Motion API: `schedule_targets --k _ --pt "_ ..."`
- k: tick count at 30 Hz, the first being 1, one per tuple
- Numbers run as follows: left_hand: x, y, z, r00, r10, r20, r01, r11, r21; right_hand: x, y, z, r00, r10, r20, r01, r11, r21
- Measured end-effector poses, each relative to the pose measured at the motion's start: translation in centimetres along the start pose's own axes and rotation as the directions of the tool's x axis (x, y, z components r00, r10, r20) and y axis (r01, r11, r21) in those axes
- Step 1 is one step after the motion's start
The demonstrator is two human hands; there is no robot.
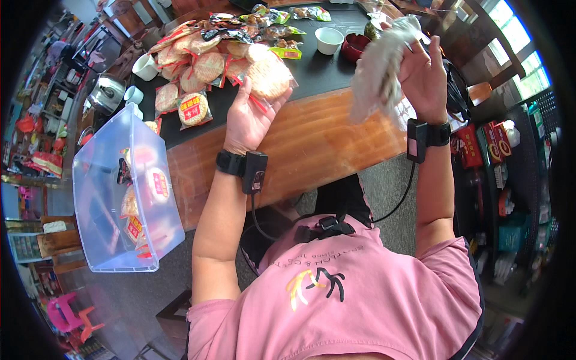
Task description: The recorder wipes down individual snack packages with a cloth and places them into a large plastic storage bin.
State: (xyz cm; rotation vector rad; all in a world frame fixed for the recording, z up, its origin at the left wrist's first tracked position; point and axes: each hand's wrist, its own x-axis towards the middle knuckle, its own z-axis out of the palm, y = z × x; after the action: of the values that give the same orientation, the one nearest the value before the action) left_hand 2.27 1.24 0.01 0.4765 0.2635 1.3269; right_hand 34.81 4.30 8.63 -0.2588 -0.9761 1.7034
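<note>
My left hand holds a round, flat wrapped cracker between thumb and fingers, above the near edge of the dark table mat. In my right hand, raised at the right, hangs a crumpled greyish cloth, blurred and partly covering the fingers. Beyond my left hand lies a heap of similar wrapped crackers, with small packaged snacks behind it. A clear plastic bin at the left contains several wrapped items, some with red and yellow labels.
A white cup and a dark red bowl stand on the mat. Left of the heap are a white mug, a metal kettle and a small cup. Shelves stand at the right.
</note>
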Motion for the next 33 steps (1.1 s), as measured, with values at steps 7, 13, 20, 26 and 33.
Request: schedule_targets --k 7,13,20,26,33 --pt "0.4 0.0 -0.1 1.000 -0.006 -0.024 0.006 0.999 -0.032 -3.1 6.4 -1.7 0.993 0.077 -0.087 -0.093 0.086 -0.992" --pt "-0.1 0.2 -0.4 0.999 0.004 -0.033 -0.004 1.000 -0.006 -1.6 3.2 1.8 0.974 -0.088 -0.210 -0.030 0.866 -0.500" --pt "0.1 0.0 -0.3 1.000 -0.005 -0.010 0.004 1.000 -0.029 -4.0 4.1 -2.5 0.934 0.152 -0.322 -0.331 0.034 -0.943" --pt "-0.1 0.0 -0.4 1.000 -0.004 -0.008 0.004 1.000 -0.022 -4.1 4.0 -1.1 0.960 0.063 -0.271 -0.267 -0.073 -0.961" --pt "0.1 -0.2 -0.1 1.000 -0.023 0.007 0.023 0.999 -0.042 -1.8 -3.5 -4.2 0.984 0.002 -0.181 -0.172 -0.307 -0.936"
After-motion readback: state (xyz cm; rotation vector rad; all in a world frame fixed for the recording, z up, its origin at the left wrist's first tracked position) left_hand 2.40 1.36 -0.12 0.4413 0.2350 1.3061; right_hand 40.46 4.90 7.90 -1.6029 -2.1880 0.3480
